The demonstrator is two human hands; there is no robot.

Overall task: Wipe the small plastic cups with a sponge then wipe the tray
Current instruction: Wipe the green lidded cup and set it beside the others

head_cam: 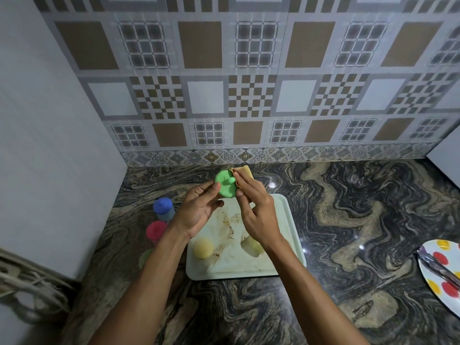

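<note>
My left hand [199, 207] holds a green plastic cup [226, 183] by its edge, above the far end of the tray. My right hand [254, 207] grips a yellow sponge [245, 171] and presses it against the cup's right side. Below them lies a pale tray [290, 220] smeared with brown stains. Two yellowish cups stand on it, one [203, 248] at the near left, the other [252, 245] partly behind my right wrist. Left of the tray on the counter stand a blue cup [163, 207], a pink cup [156, 230] and a pale green one [145, 256].
A dark marbled counter [348, 220] runs to a patterned tiled wall [249, 83]. A white wall [49, 145] closes the left side. At the right edge a dotted plate [438, 270] carries a shiny wrapped item [438, 266]. A woven object [25, 290] sits at the lower left.
</note>
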